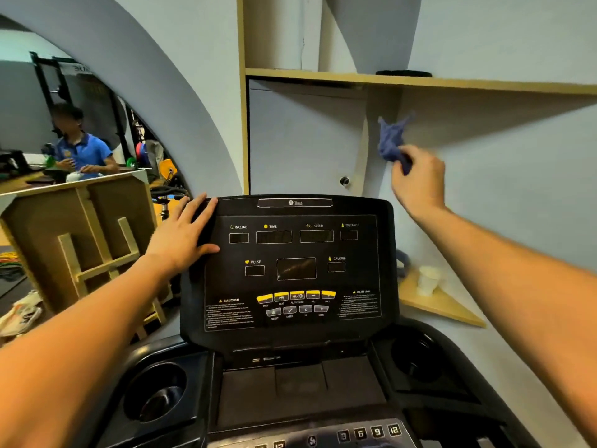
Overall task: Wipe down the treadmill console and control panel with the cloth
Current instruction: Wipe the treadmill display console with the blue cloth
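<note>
Seemingly little is wiped yet: your right hand pinches the cloth aloft at upper right, clear of the console, while your left hand rests flat, fingers straight, on its upper-left edge.

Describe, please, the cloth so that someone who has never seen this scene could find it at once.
Start at the black treadmill console in the middle, then look above its top right corner, in front of the pale wall under the wooden shelf. There the right hand grips a crumpled blue cloth, held in the air off the console. It is the only blue fabric held in the hands.
</note>
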